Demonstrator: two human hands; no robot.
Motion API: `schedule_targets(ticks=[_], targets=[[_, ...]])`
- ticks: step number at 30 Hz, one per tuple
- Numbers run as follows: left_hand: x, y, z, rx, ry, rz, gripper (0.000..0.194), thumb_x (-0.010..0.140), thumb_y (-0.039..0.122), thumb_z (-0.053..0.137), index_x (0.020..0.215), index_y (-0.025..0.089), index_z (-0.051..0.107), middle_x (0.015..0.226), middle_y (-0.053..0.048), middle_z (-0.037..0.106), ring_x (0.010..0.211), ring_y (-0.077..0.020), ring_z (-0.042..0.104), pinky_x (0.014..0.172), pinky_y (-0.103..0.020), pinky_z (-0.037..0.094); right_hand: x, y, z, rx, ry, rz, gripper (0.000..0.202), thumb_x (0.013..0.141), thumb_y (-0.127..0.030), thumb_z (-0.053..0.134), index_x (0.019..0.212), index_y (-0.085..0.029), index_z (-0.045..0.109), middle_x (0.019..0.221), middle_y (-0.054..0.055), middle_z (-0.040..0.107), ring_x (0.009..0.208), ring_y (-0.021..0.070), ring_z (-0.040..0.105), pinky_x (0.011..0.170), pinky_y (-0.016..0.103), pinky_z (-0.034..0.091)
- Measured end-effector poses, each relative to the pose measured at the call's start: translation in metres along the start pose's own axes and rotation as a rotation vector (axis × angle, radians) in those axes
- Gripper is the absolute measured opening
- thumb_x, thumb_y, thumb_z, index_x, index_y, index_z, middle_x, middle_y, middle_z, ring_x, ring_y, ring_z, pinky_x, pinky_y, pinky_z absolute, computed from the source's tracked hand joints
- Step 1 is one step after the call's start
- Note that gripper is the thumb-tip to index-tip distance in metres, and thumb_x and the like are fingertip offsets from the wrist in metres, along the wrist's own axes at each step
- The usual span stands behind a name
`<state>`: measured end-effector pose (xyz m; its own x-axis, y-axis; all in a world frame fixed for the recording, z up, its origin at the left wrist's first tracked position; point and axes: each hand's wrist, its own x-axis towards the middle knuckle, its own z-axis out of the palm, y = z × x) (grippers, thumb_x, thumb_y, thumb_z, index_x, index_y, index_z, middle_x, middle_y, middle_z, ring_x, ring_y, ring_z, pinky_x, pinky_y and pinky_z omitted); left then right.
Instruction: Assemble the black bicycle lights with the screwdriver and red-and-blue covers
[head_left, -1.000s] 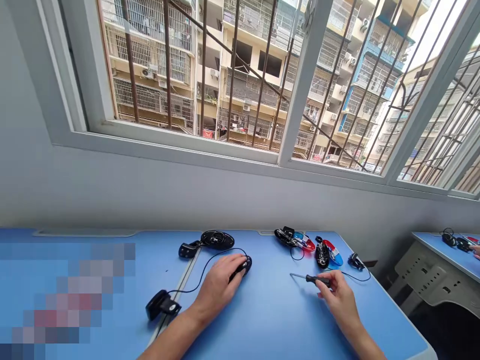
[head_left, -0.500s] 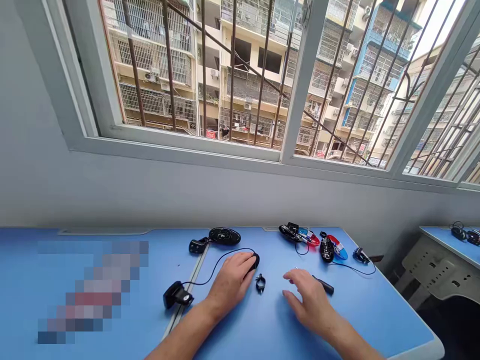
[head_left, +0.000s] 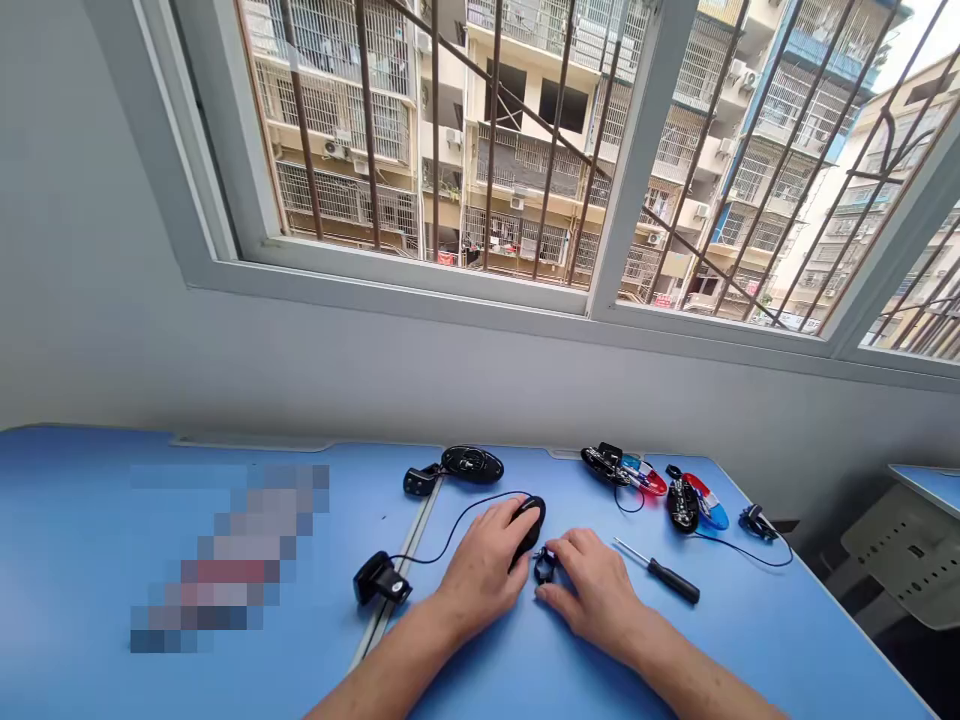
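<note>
Just left of the right hand [head_left: 596, 585], between its thumb and index finger: small black ring clip [head_left: 544, 568], lying on the worktop [head_left: 480, 690]. Right hand is the nearer one. Its thumb and index stand apart, index on the far side, thumb on the near side; can't tell if they actually grip. Clip's long axis looks roughly near-far, fingers hide part of it, so which end leads is unclear.

Left hand [head_left: 484, 565] is clamped over a black oval part [head_left: 530, 525]. That sits just far-left of the clip, apart from it, long axis near-left to far-right. Thin cable [head_left: 450, 545] loops left from its far end to a black clip-on unit [head_left: 382, 580].

Right of the right hand: screwdriver [head_left: 673, 580] flat, not held. Tip points far-left, handle near-right.

Farther out, far right: two groups of black and red-blue oval parts, [head_left: 622, 470] and [head_left: 697, 502], plus a small black connector-like piece [head_left: 757, 522] on its cable. Far left: black oval base [head_left: 472, 464] beside a small black block [head_left: 421, 480].
</note>
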<state>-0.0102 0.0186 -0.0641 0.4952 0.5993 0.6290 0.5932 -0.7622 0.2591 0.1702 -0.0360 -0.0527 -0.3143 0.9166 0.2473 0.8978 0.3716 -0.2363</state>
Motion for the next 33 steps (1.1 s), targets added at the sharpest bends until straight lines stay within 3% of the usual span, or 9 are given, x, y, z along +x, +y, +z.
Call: schedule_targets(ticks=[10, 17, 23, 30, 33], targets=[[0.0, -0.006, 0.0, -0.134, -0.07, -0.118, 0.062, 0.069, 0.004, 0.049, 0.13, 0.012, 0.048, 0.128, -0.017, 0.058, 0.12, -0.0303, 0.054, 0.102, -0.047, 0.047, -0.009, 0.019, 0.007, 0.103, 0.071, -0.003, 0.027, 0.081, -0.011, 0.059, 0.107, -0.02, 0.059, 0.095, 0.006, 0.063, 0.089, 0.0224, 0.058, 0.073, 0.032, 0.045], [0.0, -0.005, -0.002, -0.14, -0.079, -0.162, 0.052, 0.074, 0.01, 0.051, 0.126, 0.014, 0.053, 0.125, -0.017, 0.058, 0.12, -0.0319, 0.054, 0.099, -0.048, 0.049, -0.01, 0.021, 0.008, 0.156, 0.112, 0.013, 0.028, 0.079, -0.01, 0.059, 0.105, -0.021, 0.057, 0.094, 0.004, 0.064, 0.088, 0.0207, 0.058, 0.074, 0.031, 0.044], [0.001, -0.005, -0.004, -0.195, -0.078, -0.108, 0.06, 0.069, 0.002, 0.047, 0.125, 0.02, 0.053, 0.119, -0.01, 0.064, 0.112, -0.0256, 0.059, 0.097, -0.042, 0.051, -0.011, 0.021, 0.003, 0.161, 0.084, 0.031, 0.028, 0.08, -0.014, 0.062, 0.107, -0.02, 0.057, 0.095, 0.004, 0.063, 0.087, 0.0201, 0.058, 0.074, 0.031, 0.045], [0.001, -0.008, 0.0, -0.083, -0.035, -0.126, 0.064, 0.065, -0.005, 0.046, 0.121, 0.023, 0.058, 0.118, -0.009, 0.064, 0.111, -0.0265, 0.059, 0.094, -0.042, 0.053, -0.007, 0.01, -0.003, 0.096, 0.04, 0.052, 0.036, 0.079, -0.028, 0.069, 0.112, -0.022, 0.057, 0.102, 0.007, 0.063, 0.092, 0.0235, 0.058, 0.074, 0.033, 0.045], [0.0, -0.01, 0.002, -0.096, -0.026, -0.123, 0.064, 0.066, -0.004, 0.047, 0.122, 0.023, 0.058, 0.118, -0.009, 0.064, 0.112, -0.0262, 0.059, 0.095, -0.042, 0.052, -0.005, 0.008, -0.002, 0.082, 0.027, 0.039, 0.029, 0.081, -0.025, 0.068, 0.108, -0.024, 0.06, 0.101, 0.006, 0.062, 0.092, 0.0228, 0.058, 0.073, 0.032, 0.045]])
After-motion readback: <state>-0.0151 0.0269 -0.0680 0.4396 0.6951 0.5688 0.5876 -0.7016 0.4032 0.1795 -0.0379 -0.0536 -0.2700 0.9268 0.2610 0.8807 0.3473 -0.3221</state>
